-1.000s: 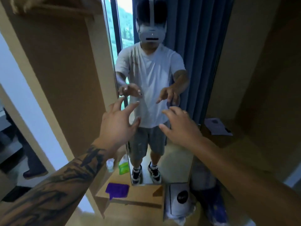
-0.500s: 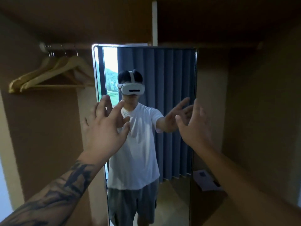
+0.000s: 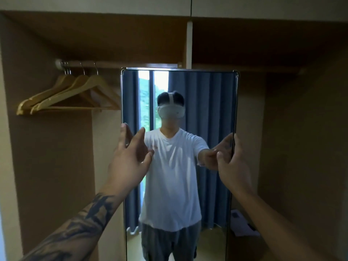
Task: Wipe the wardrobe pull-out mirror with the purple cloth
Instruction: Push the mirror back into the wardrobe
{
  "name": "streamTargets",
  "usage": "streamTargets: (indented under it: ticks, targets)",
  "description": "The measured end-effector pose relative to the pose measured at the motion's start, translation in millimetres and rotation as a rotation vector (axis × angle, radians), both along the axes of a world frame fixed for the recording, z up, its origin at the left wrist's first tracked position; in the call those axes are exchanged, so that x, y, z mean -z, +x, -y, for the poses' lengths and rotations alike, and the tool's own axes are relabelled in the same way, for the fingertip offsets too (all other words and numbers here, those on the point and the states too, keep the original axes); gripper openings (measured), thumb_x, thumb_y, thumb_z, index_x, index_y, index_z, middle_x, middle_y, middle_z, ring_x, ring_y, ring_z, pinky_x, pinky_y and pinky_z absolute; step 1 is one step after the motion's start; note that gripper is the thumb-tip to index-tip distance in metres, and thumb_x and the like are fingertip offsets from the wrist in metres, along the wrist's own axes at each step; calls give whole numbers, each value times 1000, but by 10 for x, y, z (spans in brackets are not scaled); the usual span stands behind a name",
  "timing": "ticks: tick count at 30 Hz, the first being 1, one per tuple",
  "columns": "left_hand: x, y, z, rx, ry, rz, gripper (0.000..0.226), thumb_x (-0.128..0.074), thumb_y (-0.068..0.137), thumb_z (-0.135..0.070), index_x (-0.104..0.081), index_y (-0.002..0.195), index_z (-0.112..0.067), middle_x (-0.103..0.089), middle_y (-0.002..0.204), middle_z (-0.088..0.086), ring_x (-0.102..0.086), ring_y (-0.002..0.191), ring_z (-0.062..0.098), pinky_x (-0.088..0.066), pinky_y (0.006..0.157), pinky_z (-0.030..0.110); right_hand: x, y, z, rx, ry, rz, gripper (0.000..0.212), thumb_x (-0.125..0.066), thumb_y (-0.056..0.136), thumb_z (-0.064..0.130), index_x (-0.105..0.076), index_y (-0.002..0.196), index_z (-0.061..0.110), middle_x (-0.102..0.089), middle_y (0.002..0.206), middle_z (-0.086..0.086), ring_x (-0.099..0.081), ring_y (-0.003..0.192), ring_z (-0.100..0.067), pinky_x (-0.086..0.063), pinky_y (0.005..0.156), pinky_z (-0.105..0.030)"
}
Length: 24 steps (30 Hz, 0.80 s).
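- Hands first: our left hand (image 3: 130,159) is spread with fingers straight, its fingertips (image 3: 123,129) at the left edge of the tall, metal-framed pull-out mirror (image 3: 207,102); whether they touch the frame we cannot tell.
- Our right hand (image 3: 232,162) sits at the mirror's right edge, about three o'clock on the glass, fingers loosely curved beside the frame with the thumb in front; it looks close to a grip, but we cannot tell whether it has closed on the edge.
- Neither hand holds anything, and the purple cloth is not in view, so we judge wiping has not started and the cloth has yet to be fetched.
- Wooden coat hangers (image 3: 67,95) hang from the wardrobe rail (image 3: 120,63) at roughly ten o'clock from the mirror, just beside its upper left corner.
- Risk: bare fingers on the glass would likely leave fresh smears to clean.
- Risk: uneven force from the two hands could twist the panel on its slide and make it bind.
- Risk: swinging the mirror leftward could knock the nearest hanger.
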<state>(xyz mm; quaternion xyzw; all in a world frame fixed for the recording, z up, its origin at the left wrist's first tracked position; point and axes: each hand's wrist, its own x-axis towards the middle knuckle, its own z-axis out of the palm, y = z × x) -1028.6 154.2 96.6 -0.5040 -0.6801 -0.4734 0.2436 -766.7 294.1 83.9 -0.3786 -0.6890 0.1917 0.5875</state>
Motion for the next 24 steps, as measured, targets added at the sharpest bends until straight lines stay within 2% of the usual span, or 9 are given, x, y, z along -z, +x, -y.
streamTargets:
  ticks: [3,6,10,11,14,17,20,22,24]
  targets:
    - [-12,-76,-55,-9,-57,-8,84,-68,93,-57,-18,161,-54,8,176,-13,-38,151,37,-52,104,53,48,70,64,11,41,9,77,-60,103,29,-12,162,42,-30,168,7,-38,150,-21,-39,118,-45]
    - [-10,-85,-114,-17,-102,-8,93,-73,92,-51,-13,163,-52,5,176,-12,-36,152,37,-50,107,55,59,143,136,6,44,28,77,-60,103,26,-13,162,44,-30,167,10,-37,150,-17,-39,119,-50]
    - [19,-69,-175,12,-181,24,96,-72,93,-49,-8,165,-47,0,177,-3,-28,156,37,-37,119,55,53,165,287,-26,103,5,82,-64,100,13,-18,164,36,-38,155,27,-37,132,22,-39,118,-38]
    - [32,-55,-185,19,-211,30,96,-71,93,-50,-7,165,-47,-2,177,-2,-26,156,38,-35,121,55,54,171,320,-18,116,7,83,-64,99,10,-19,164,35,-45,151,25,-42,131,19,-41,117,-39]
    - [96,47,-219,1,-305,-4,95,-66,94,-57,-2,164,-49,-4,177,-2,-25,157,36,-34,121,55,74,207,432,21,163,25,82,-58,97,4,-20,164,33,-51,151,-8,-51,138,-21,-44,115,-51]
    - [185,187,-233,22,-352,-21,94,-63,94,-60,0,163,-51,-7,177,-1,-22,159,35,-32,122,52,132,234,575,13,194,61,87,-53,97,-1,-15,164,38,-40,160,1,-41,141,-4,-44,115,-36]
    - [286,302,-185,38,-421,-54,93,-59,92,-67,2,161,-56,-6,177,-3,-21,159,34,-36,121,54,233,234,690,9,158,105,84,-54,100,5,-14,160,48,-46,143,6,-51,116,4,-46,85,-13]
    - [363,380,-110,66,-442,-74,92,-57,91,-69,4,159,-59,-6,177,-4,-21,159,33,-37,120,56,295,201,790,1,191,105,79,-54,102,11,-14,159,48,-45,131,8,-53,114,0,-47,84,-15]
    - [430,443,-17,81,-452,-86,90,-57,92,-69,3,158,-60,-8,177,-4,-22,159,31,-36,120,56,343,145,897,-17,230,97,79,-52,102,14,-12,158,52,-43,125,11,-56,110,-8,-55,86,-33]
